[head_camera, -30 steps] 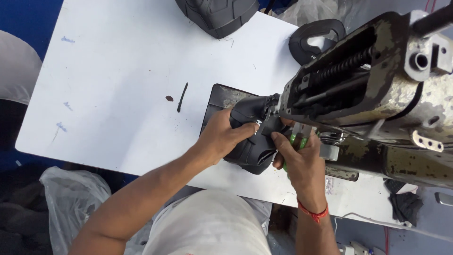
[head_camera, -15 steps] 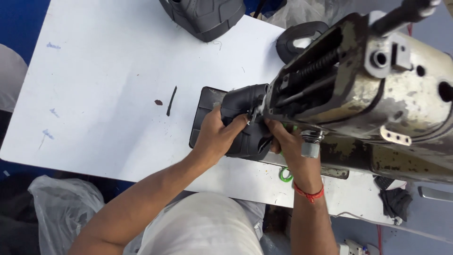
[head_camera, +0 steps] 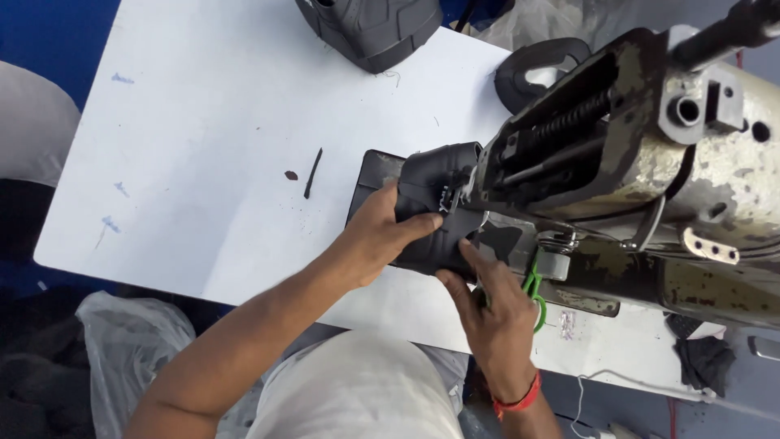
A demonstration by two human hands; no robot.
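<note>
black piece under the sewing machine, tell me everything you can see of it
The black piece looks like soft, matte leather or synthetic, curved into a rounded, open-topped shape like a shoe upper. It lies on the white table, tucked against the worn sewing machine's head. The left hand grips its side; the right hand presses its lower edge.

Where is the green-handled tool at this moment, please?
In the head view, the green-handled tool lies right of centre, just beyond the right hand, beneath the sewing machine.
</note>
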